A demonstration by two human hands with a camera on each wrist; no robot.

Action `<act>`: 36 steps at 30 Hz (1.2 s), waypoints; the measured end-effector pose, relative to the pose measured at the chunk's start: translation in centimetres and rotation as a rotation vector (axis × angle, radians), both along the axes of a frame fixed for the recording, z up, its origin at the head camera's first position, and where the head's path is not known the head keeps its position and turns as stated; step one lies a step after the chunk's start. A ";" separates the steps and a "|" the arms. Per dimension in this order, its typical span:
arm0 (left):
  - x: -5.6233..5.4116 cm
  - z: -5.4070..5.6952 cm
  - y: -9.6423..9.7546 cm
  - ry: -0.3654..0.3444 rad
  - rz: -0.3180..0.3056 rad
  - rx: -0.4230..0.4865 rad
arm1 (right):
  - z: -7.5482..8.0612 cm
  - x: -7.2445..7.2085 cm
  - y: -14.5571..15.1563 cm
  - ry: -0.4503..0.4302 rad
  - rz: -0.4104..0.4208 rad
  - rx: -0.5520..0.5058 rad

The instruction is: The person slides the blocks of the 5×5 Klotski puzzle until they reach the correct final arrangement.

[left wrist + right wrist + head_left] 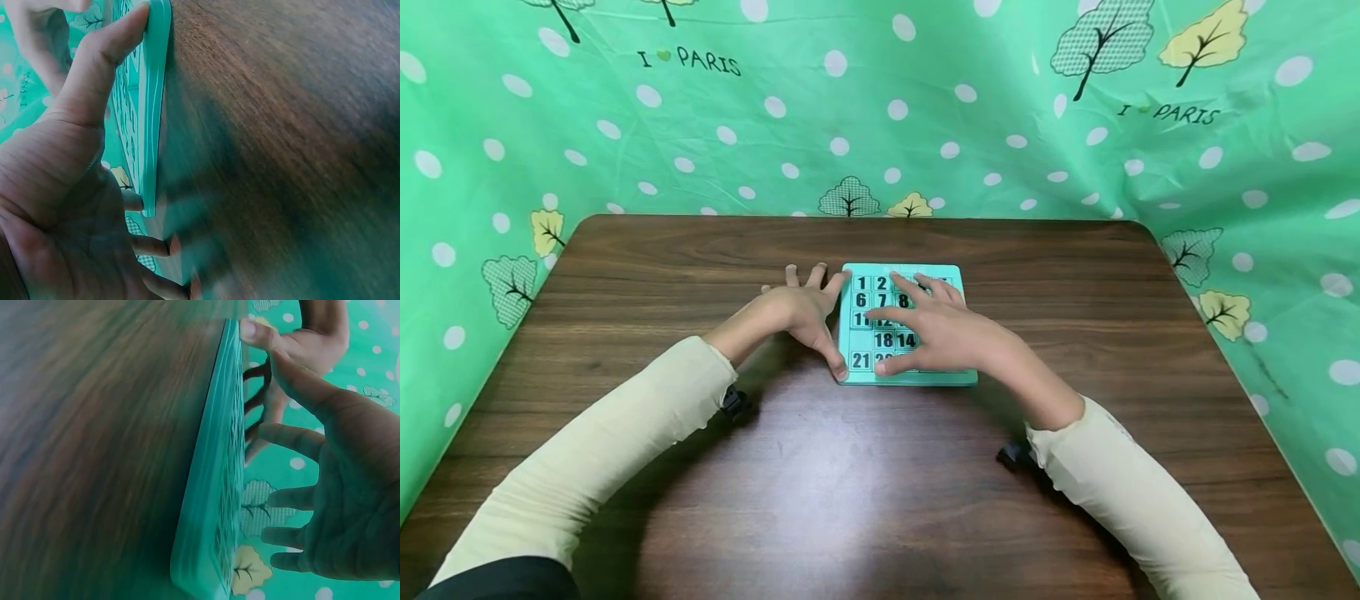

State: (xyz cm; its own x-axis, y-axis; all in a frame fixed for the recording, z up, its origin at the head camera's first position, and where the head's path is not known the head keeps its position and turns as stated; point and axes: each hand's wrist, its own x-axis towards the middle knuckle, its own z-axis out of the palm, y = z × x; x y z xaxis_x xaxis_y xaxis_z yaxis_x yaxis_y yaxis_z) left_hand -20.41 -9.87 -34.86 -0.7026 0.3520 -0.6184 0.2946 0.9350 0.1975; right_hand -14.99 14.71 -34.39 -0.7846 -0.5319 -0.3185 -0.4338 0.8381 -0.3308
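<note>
A turquoise sliding number puzzle (861, 340) lies flat on the table, its black-numbered tiles partly covered by my right hand (946, 330). One blank space shows at the left of its fourth row, beside the 18. My left hand (807, 313) steadies the frame's left side: the thumb touches the near corner and the index finger is at the far corner, the other fingers spread. Above the tiles, the right hand's fingers are spread and nearly straight. In the right wrist view they appear raised off the puzzle (209, 487), and nothing is held in that hand.
The dark wooden table (805, 475) has rounded far corners. Behind and along its sides hangs a green curtain (760, 150) with white dots and tree prints. Both forearms wear cream sleeves (617, 442), with dark devices (1017, 457) under the wrists.
</note>
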 end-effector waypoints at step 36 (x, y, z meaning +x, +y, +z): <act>0.0 -0.2 0.1 -0.006 0.001 -0.015 | 0.3 1.5 4.4 -0.014 0.008 0.001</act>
State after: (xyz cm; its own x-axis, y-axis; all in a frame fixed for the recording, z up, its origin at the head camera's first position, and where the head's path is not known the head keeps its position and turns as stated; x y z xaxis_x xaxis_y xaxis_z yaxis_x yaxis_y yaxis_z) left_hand -20.46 -9.77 -35.09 -0.6989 0.3424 -0.6280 0.2925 0.9380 0.1858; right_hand -13.50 19.10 -34.12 -0.7758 -0.5378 -0.3300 -0.4358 0.8349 -0.3362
